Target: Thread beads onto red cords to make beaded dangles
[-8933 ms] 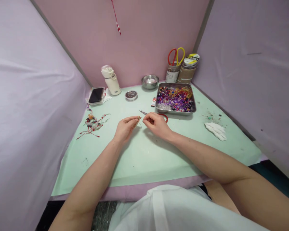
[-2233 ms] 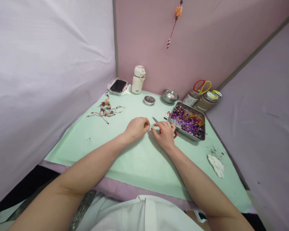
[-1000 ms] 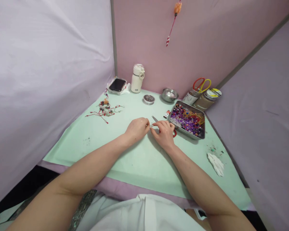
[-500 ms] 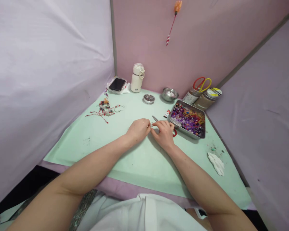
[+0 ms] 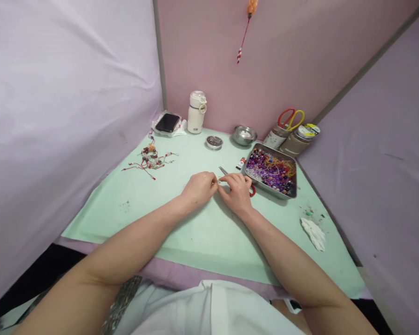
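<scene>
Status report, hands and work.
Left hand pinched shut. Right hand close by, fingers at tiny piece, detail unclear. Scissors partly hidden by right hand.

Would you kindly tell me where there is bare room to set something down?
Bare cloth shows between the forearms, and between the strung beads and left hand. It's crowded by the right hand, scissors, tray and jars.

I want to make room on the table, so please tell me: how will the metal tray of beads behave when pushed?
The metal tray would probably slide flat rather than tip, because it is wide and low. The beads look round and mostly loose, so some may roll if it tilts.
</scene>
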A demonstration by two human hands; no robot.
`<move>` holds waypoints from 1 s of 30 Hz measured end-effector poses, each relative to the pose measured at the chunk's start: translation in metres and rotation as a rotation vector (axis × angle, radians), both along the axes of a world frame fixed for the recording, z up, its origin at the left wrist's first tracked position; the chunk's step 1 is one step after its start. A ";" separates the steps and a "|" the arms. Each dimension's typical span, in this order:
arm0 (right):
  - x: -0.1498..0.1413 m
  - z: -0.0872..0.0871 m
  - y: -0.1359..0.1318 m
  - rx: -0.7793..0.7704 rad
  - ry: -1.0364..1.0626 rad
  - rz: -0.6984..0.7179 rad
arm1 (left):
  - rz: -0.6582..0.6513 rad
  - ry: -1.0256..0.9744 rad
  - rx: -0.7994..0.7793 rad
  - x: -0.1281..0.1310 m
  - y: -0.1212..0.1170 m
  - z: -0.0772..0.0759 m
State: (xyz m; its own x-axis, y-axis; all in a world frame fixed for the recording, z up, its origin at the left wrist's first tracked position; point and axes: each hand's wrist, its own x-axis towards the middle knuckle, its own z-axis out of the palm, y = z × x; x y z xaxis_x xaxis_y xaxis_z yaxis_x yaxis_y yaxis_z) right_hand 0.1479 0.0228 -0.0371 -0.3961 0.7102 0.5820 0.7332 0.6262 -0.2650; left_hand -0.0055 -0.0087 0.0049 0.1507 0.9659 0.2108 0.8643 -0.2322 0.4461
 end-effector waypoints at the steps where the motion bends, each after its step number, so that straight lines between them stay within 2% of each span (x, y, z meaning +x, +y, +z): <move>1: 0.000 0.000 0.000 0.001 -0.001 0.001 | 0.000 -0.008 0.000 0.000 0.000 0.000; 16: 0.003 -0.001 0.003 -0.006 0.009 -0.010 | 0.014 -0.077 -0.014 -0.005 0.004 0.002; 30: 0.005 -0.001 0.003 -0.006 0.020 -0.012 | 0.034 -0.267 -0.092 -0.007 0.006 0.003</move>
State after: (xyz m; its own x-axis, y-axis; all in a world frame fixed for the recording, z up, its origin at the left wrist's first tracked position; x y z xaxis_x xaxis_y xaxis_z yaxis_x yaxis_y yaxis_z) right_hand 0.1526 0.0259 -0.0378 -0.3763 0.7184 0.5851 0.7351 0.6159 -0.2834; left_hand -0.0124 -0.0027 0.0075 0.0690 0.9863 0.1500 0.7197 -0.1533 0.6771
